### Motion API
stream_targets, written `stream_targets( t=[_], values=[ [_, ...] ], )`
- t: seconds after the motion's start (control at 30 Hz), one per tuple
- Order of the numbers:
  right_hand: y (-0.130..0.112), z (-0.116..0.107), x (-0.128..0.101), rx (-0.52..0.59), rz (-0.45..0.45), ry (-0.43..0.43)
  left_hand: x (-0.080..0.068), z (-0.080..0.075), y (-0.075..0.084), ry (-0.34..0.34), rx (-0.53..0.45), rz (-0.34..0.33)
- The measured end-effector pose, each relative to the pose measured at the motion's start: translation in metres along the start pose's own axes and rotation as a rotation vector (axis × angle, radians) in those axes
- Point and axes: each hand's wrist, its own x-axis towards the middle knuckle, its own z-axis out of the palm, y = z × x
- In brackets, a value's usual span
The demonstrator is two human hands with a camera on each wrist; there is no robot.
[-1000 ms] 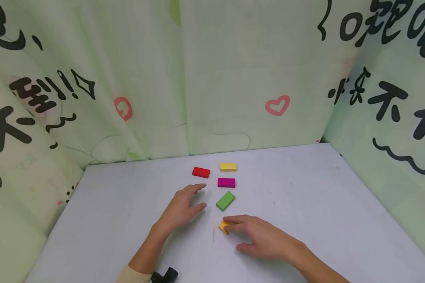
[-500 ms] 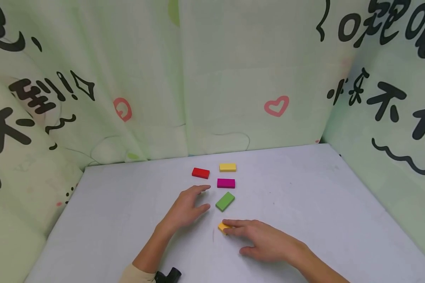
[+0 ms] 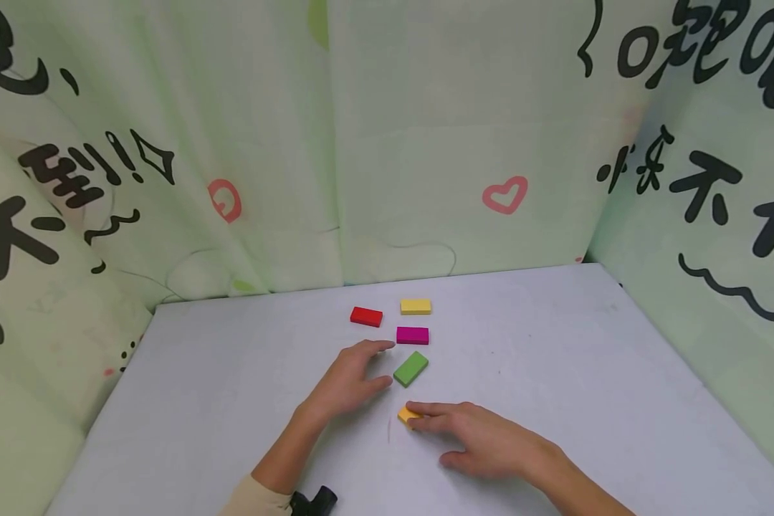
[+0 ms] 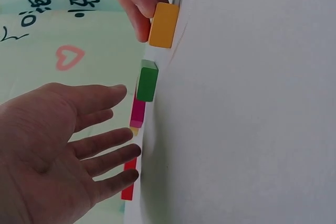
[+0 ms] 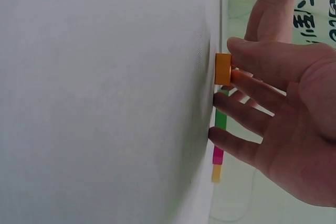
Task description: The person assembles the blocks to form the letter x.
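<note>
My left hand (image 3: pixel 351 378) hovers with spread, relaxed fingers just left of a green block (image 3: pixel 411 369), its index fingertip close to a magenta block (image 3: pixel 413 335). In the left wrist view its palm faces the row and a gap shows between the thumb and the green block. My right hand (image 3: pixel 476 436) lies over an orange block (image 3: pixel 407 416). Its extended fingertips touch the top and side of that block and partly hide it, while the thumb stands apart. The right wrist view shows the orange block (image 5: pixel 223 68) beside the relaxed fingers.
Behind the magenta block lies a yellow block (image 3: pixel 416 307), and left of it a red block (image 3: pixel 366 317). The white table (image 3: pixel 555 344) ends at a pale green curtain (image 3: pixel 393 143) with black lettering. The curtain also lines both sides.
My left hand has moved right, closer to the green and magenta blocks. The right thumb has drawn back slightly; the right fingers stay at the orange block. The blocks have not visibly moved.
</note>
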Motion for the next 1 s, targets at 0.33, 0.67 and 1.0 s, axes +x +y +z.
stream_targets(
  t=[0.33, 0.67, 1.0],
  values=[
    [0.0, 0.0, -0.002, 0.011, -0.002, -0.002, 0.006, 0.005, 0.005, -0.02, 0.024, 0.037],
    [0.0, 0.001, -0.001, 0.011, -0.005, 0.001, 0.013, 0.01, 0.009, -0.043, 0.017, 0.041],
    [0.001, 0.001, -0.001, 0.021, 0.005, -0.008, 0.025, 0.015, 0.01, -0.099, 0.012, 0.033]
  ],
)
